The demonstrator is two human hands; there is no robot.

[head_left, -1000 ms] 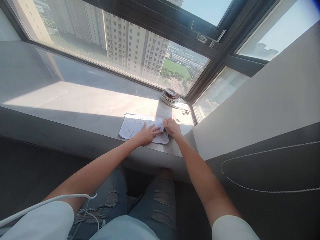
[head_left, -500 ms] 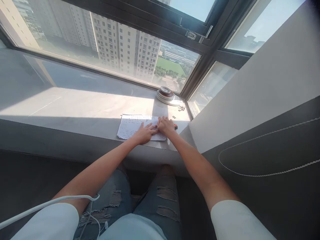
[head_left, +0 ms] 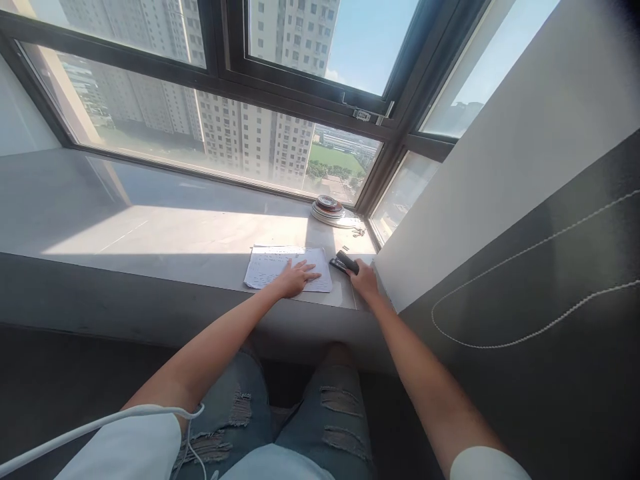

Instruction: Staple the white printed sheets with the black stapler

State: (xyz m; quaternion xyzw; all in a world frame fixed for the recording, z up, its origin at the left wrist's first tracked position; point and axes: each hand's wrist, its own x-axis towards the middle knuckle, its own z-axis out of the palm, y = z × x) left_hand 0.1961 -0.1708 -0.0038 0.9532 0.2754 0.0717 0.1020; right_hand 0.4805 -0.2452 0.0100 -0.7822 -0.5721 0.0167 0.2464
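Sheets of white paper with writing (head_left: 270, 268) lie on the window sill. My left hand (head_left: 296, 277) rests on their right half, fingers spread and holding nothing. Just right of the paper, my right hand (head_left: 365, 279) grips a black stapler (head_left: 345, 262), its fingers wrapped round the rear end. The stapler's front points left towards the paper's right edge and does not overlap it. A small dark strip (head_left: 345, 248) lies behind the stapler.
A stack of round plate-like items (head_left: 329, 208) stands by the window corner, with keys (head_left: 359, 233) beside it. The grey side wall (head_left: 480, 200) rises close on the right. A beaded cord (head_left: 500, 347) hangs there.
My right hand has moved right, off the paper, and now holds the stapler. My left hand stays spread on the paper. The camera view has tilted up.
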